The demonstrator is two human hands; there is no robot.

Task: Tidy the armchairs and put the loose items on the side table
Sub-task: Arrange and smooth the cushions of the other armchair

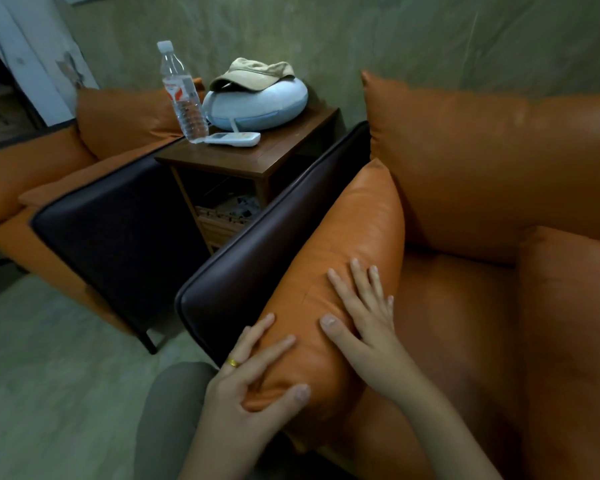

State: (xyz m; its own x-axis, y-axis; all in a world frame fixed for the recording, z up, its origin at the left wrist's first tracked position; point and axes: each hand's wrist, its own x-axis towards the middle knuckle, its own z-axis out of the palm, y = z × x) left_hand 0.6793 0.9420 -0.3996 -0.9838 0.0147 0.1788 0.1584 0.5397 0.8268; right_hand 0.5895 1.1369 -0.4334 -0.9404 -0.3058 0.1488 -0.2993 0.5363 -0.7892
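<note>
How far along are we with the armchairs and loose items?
Done: bottle, cap, neck pillow and remote sit on the side table. In hand: left hand and right hand press the near chair's arm cushion. Left: possibly the far armchair.

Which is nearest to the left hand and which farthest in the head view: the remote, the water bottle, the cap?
From the left hand, gripping the arm cushion:
1. Remote, lying on the side table's front part.
2. Water bottle, standing just left of the remote.
3. Cap, atop the blue pillow, toward the wall.
</note>
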